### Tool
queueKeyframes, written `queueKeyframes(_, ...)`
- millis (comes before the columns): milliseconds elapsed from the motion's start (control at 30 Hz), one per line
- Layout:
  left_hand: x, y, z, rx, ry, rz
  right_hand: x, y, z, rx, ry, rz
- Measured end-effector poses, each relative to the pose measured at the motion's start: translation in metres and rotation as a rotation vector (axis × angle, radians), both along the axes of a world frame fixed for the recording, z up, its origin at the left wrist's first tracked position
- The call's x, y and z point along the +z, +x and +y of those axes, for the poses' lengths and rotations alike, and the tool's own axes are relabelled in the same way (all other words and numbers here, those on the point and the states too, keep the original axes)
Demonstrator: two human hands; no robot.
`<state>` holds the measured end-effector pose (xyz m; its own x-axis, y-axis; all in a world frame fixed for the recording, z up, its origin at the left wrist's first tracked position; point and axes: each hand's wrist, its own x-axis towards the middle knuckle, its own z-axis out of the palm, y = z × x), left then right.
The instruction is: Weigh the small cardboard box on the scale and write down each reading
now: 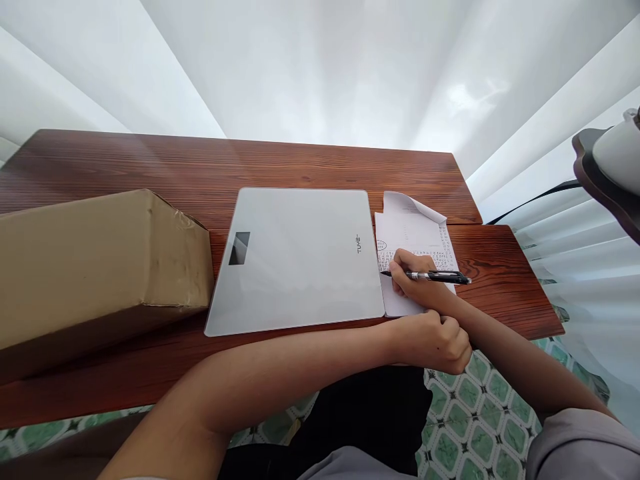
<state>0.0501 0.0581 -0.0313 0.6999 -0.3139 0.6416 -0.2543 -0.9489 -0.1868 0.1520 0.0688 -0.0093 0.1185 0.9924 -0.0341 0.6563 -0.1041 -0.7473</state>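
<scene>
My right hand (pixel 417 280) is closed around a black pen (pixel 435 275) with a clear grip, its tip touching the left side of a sheet of paper (pixel 407 233). Handwriting fills several lines on the paper, and its top page curls over at the upper right. My left hand (pixel 440 340) is curled into a fist at the table's front edge, just under my right wrist; I see nothing in it. Left of the paper lies a flat white scale (pixel 300 260) with a small dark display (pixel 239 248), its right edge meeting the paper.
A large cardboard box (pixel 100 253) stands on the left of the dark wooden table (pixel 300 163). White curtains (pixel 320 73) hang behind and to the right. A scalloped dark shelf (pixel 595 160) bearing a white object juts in at right. Green patterned floor (pixel 470 413) shows below.
</scene>
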Motion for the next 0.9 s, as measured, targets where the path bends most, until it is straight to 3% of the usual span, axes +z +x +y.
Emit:
queueKeyframes(167, -0.0019, 0.0008, -0.0001, 0.003, -0.007, -0.031, -0.0008, 0.0010, 0.0004, 0.029, 0.021, -0.012)
queueKeyframes(433, 0.0040, -0.0008, 0.0009, -0.037, -0.002, 0.182, -0.0039, 0.0017, -0.0016, -0.001, 0.026, 0.038)
queueKeyframes(900, -0.0016, 0.0014, -0.0003, 0.025, 0.012, -0.015, -0.0043, 0.0006, 0.0010, 0.001, 0.005, 0.027)
